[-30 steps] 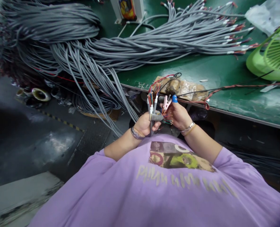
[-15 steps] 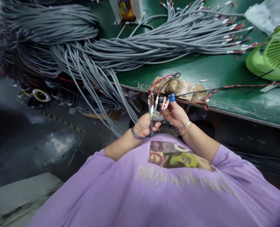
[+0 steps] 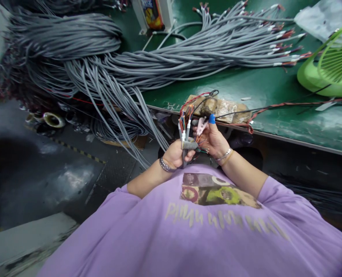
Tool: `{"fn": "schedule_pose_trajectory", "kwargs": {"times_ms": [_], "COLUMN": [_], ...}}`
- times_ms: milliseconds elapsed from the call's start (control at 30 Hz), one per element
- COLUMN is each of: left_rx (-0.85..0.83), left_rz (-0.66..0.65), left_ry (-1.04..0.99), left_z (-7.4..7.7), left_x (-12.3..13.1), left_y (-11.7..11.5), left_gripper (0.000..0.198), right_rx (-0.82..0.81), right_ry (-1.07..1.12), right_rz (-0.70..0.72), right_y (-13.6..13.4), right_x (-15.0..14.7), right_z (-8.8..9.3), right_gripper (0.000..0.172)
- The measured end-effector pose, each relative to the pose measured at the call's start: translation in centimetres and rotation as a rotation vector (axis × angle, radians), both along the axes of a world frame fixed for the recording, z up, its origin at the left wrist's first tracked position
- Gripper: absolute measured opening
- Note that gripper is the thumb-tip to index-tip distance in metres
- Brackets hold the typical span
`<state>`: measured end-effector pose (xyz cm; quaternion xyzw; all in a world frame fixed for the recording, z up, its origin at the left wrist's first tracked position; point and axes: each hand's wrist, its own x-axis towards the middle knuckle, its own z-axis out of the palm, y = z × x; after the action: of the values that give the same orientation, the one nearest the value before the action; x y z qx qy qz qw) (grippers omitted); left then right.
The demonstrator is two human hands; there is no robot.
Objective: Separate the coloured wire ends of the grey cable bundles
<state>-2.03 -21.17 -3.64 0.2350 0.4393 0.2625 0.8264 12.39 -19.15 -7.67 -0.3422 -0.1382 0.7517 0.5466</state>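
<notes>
My left hand (image 3: 175,153), its thumb wrapped in grey, is closed round several grey cables (image 3: 184,156) in front of my chest. Their stripped ends point up and fan into thin coloured wires (image 3: 182,122); more loose wires spread to the right under the thumb. Close beside it, my right hand (image 3: 217,143) has a blue cover on its thumb. Between its thumb and fingers is a pink clip (image 3: 201,126), just above the orange wires. Whether the clip's jaws touch a wire is too small to tell.
A thick bundle of grey cables (image 3: 171,63) lies across the green table (image 3: 292,127), some hanging over its edge at left. Near the front edge sits a taped brown block (image 3: 231,109) with red and black leads. A green fan (image 3: 312,79) stands at right.
Both hands keep their hold and stay close together. The pink clip has tilted slightly, and the view has shifted a little.
</notes>
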Motion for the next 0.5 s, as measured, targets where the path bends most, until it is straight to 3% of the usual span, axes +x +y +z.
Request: {"fn": "schedule_pose_trajectory", "kwargs": {"times_ms": [267,500], "left_rx": [0.183,0.220], "left_rz": [0.072,0.187], "left_ry": [0.021,0.029], "left_z": [-0.3,-0.7], "left_x": [-0.8,0.0], "left_y": [-1.7,-2.0], "left_gripper": [0.035,0.037], "right_rx": [-0.013,0.038], "right_ry": [-0.008,-0.200], "right_rz": [0.070,0.003], "right_y": [-0.6,-1.0], "right_x": [0.5,0.6], "right_z": [0.8,1.1], "right_gripper": [0.056,0.038]}}
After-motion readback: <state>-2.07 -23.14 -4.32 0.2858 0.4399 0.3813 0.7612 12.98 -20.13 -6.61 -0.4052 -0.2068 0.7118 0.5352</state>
